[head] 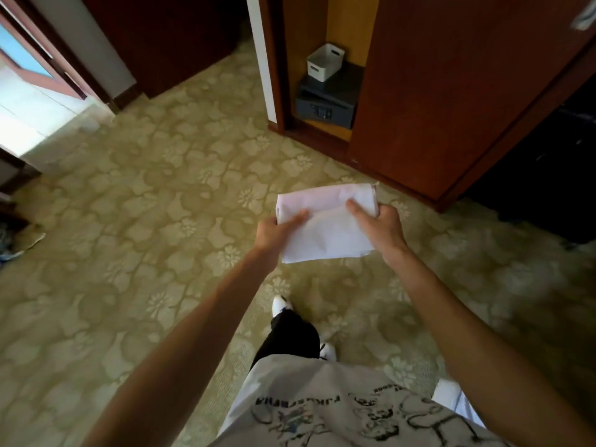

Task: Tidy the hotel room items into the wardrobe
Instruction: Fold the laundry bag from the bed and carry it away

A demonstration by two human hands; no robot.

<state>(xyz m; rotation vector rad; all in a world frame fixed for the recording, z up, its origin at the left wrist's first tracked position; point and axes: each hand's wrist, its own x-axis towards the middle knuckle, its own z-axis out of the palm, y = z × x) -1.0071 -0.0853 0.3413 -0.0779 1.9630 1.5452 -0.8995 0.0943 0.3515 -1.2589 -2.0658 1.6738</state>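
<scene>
Held in mid-air above the carpet (145,195), short of the wardrobe (435,91), the folded white cloth (325,227) is pinched at its sides by the left hand (274,232) and right hand (380,230), so a loosened grip could let it unfold or drop.

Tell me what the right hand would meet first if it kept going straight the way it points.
Probably the wardrobe door. The right hand, gripping the folded white cloth, points up-left toward the open compartment, but depth is unclear.
</scene>
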